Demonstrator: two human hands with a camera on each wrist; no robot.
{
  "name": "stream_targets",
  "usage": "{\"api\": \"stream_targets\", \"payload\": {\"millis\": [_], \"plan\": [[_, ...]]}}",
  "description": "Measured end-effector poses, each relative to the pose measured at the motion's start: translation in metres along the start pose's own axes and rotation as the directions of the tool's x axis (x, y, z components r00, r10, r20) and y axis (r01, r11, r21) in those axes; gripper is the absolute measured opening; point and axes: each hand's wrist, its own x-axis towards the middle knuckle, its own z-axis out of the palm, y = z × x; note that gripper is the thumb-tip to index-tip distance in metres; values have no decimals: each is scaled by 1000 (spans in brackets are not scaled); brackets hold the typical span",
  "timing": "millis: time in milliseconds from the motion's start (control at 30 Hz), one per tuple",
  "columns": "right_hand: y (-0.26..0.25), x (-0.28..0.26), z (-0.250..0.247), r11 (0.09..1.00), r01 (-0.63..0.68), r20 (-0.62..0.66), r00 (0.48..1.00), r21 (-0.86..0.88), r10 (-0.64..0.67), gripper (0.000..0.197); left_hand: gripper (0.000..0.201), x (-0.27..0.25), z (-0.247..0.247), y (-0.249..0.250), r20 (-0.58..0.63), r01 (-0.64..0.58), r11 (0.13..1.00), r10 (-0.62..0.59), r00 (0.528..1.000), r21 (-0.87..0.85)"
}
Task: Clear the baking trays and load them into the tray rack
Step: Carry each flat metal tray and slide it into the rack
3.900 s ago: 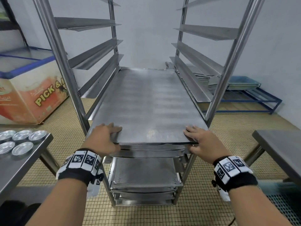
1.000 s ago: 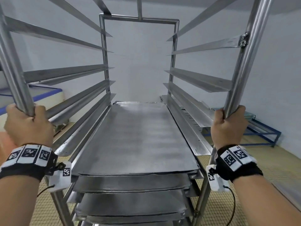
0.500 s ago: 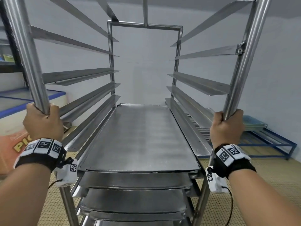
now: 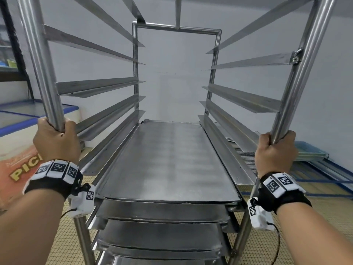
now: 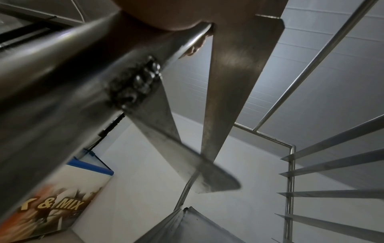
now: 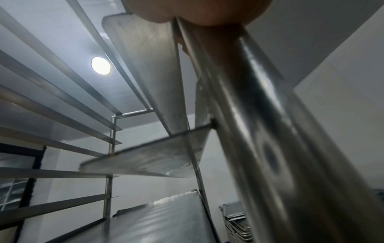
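Head view shows left hand point(image 4: 57, 142) and right hand point(image 4: 275, 152) each clamped round a near upright of the tall steel tray rack point(image 4: 303, 73), likely to steer it, flat grey metal baking trays point(image 4: 170, 161) already slotted low.

Above the top tray point(image 4: 170, 159) the rack point(image 4: 292, 87) stands open between its side rails point(image 4: 99, 87), front to back. Below it, stacked trays point(image 4: 162, 212) fill the slots closely. A freezer point(image 4: 17, 148) stands beside the rack's left edge.
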Motion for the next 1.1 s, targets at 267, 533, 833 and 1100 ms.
{"api": "stream_targets", "payload": {"millis": [267, 533, 833, 1100], "plan": [[10, 18, 62, 998, -67, 7, 998, -21, 67, 27, 13, 18, 54, -7, 8, -25, 1000, 25, 1000, 6], [22, 36, 135, 999, -32, 7, 999, 24, 32, 28, 78, 136, 166, -157, -52, 116, 992, -113, 992, 55], [43, 56, 212, 997, 13, 0, 1000, 77, -13, 27, 79, 190, 234, -205, -53, 148, 984, -143, 988, 103], [59, 75, 274, 994, 6, 13, 1000, 107, -7, 25, 36, 139, 268, -114, -46, 42, 999, -41, 998, 35]]}}
